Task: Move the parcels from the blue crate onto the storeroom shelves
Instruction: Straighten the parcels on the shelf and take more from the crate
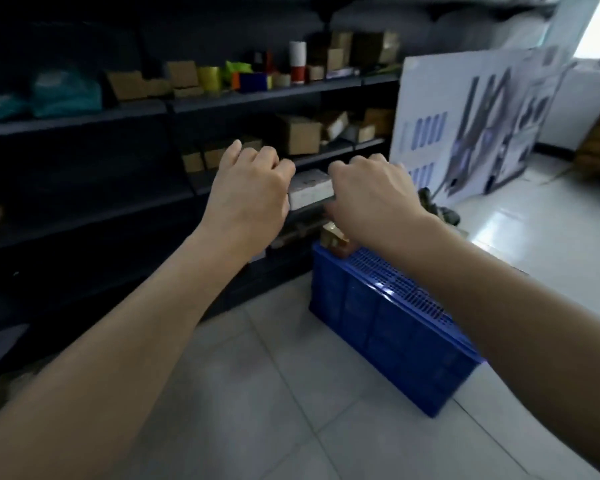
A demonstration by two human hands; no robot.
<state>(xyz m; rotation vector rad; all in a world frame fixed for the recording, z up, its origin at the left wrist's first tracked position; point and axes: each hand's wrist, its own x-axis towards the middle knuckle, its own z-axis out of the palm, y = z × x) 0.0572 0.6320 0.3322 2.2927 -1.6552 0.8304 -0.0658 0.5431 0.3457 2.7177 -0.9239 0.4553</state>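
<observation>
Several tiers of dark storeroom shelves (243, 98) run along the wall, loaded with cardboard boxes (298, 135) and odd rolls. On the tiled floor (274, 393), just beside the foot of the shelving, stands the blue crate (388, 327), its ribbed rim towards me.

Above the crate's far end, the left hand (253, 188) and right hand (371, 192) grip a white parcel (310, 188) between them. One hand takes each end, and the fingers (267, 157) are curled over the top edges. The parcel hangs level in the air in front of a lower shelf, touching neither shelf nor crate.

It looks like a small, stiff carton with square corners. I'd judge it light, since the wrists show no strain, and the end-to-end hold suits it well. Its smooth faces might slip, so pressing inward on the ends seems wise.

A brown parcel (336, 239) shows in the crate's far corner. It is crumpled and probably softer, so I would lift it from beneath.
</observation>
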